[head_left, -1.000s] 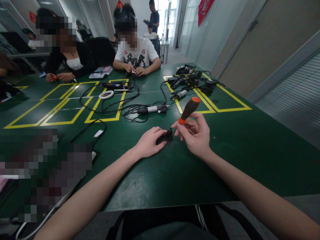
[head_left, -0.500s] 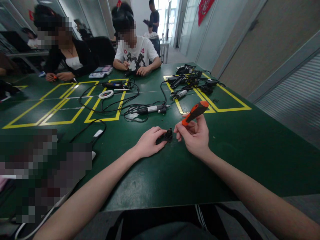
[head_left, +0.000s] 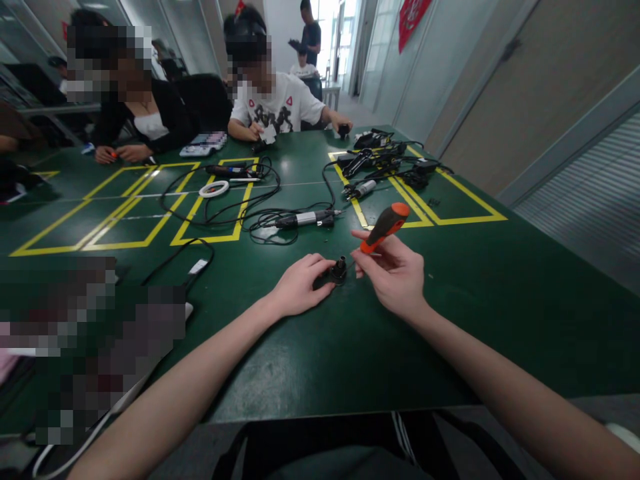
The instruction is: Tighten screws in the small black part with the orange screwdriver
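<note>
My left hand (head_left: 303, 285) rests on the green table with its thumb and fingers closed around a small black part with an upright cylindrical stub (head_left: 341, 268). What exactly this part is, I cannot make out. To the right of it, my right hand (head_left: 393, 270) grips a screwdriver (head_left: 384, 228) with an orange and dark grey handle. The handle leans up and to the right. Its thin shaft points down left toward the black part; whether the tip touches it I cannot tell.
Beyond my hands lies a grey and black electric screwdriver (head_left: 305, 219) with coiled cable. More corded tools (head_left: 363, 189) and black cables stand at the back right, near a white ring (head_left: 214, 189). Yellow tape (head_left: 470, 219) marks the green table (head_left: 320, 360). Co-workers sit opposite.
My right hand has turned and lowered slightly, bringing the screwdriver's shaft toward the black part. My left hand stays put. A co-worker opposite has reached a hand out over a black object.
</note>
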